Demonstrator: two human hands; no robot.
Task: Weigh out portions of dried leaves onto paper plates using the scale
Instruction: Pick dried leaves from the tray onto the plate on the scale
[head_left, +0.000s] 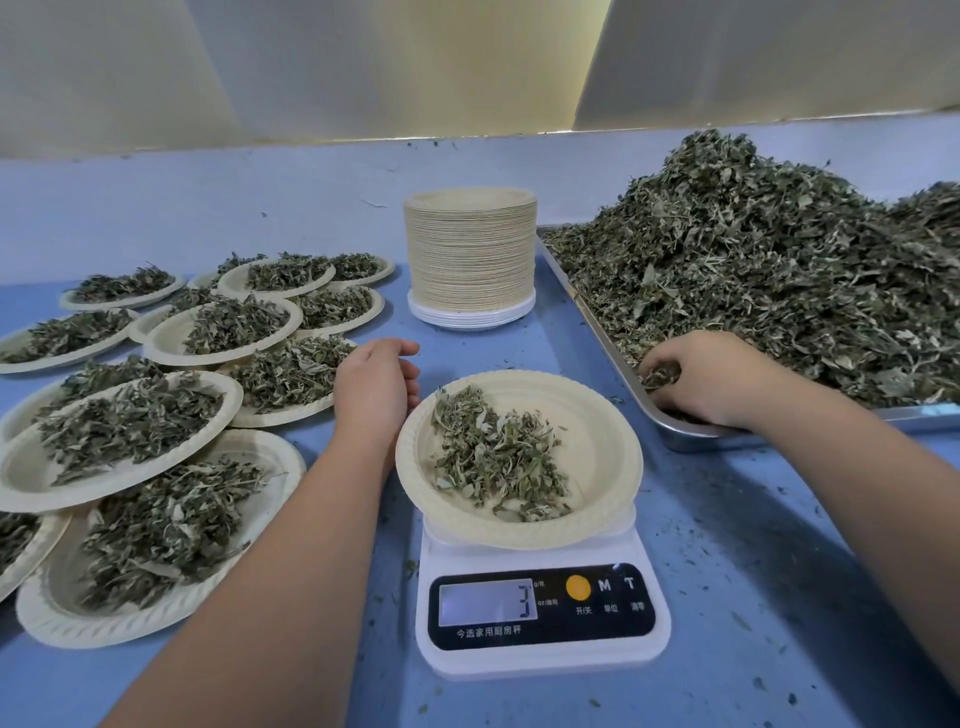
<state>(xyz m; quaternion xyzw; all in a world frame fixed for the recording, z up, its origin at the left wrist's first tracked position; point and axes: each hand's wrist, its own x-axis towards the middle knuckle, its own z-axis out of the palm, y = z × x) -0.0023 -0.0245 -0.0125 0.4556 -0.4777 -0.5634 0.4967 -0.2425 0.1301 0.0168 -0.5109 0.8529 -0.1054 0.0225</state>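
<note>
A white kitchen scale (540, 654) stands at front centre, its display reading 3. On it sits a paper plate (602, 447) with a small heap of dried leaves (493, 457). A big pile of dried leaves (769, 270) fills a metal tray (691, 436) at the right. My right hand (711, 379) is in the tray's near corner, fingers curled round a pinch of leaves. My left hand (374, 384) rests on the blue table just left of the plate, fingers loosely curled, holding nothing.
Several filled paper plates (130, 431) overlap across the left half of the blue table (779, 571). A tall stack of empty plates (470, 254) stands behind the scale, next to the tray. Leaf crumbs are scattered on the table at the right. A pale wall rises behind.
</note>
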